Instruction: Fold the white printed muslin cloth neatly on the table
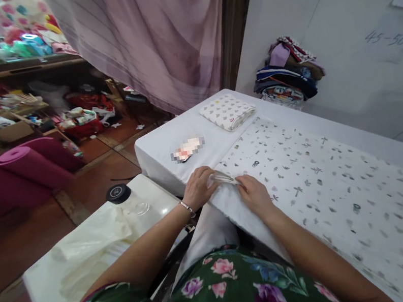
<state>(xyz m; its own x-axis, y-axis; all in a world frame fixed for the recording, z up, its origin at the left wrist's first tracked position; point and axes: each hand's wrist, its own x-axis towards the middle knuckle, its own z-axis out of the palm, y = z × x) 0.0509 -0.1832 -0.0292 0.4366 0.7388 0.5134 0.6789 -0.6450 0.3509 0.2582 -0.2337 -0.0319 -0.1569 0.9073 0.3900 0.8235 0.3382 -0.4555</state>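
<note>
A printed white cloth (318,178), scattered with small grey motifs, is spread flat over a white-covered table (159,153), and its near corner is gripped at the table's edge by both hands. The left hand (199,187), with a bracelet (187,209) worn at the wrist, is curled with its fingers closed on the corner fold; the right hand (255,194) is pressed knuckles-up on the cloth just beside it, fingertips pinching the same fold, so that the two hands almost touch. A folded cloth (228,111) with a similar print is laid at the far end of the table, and a small blurred item (187,149), whose markings cannot be read, is seen near it. On the wall (357,16) to the right, faint handwriting reading "45-50" (386,38) can be made out, and a stack of folded fabrics (287,75) is piled against that wall. A white machine top (85,242) with a black knob (118,193) is seen left of the arms, and rolled pink mats (15,172) lie on the floor beyond.
</note>
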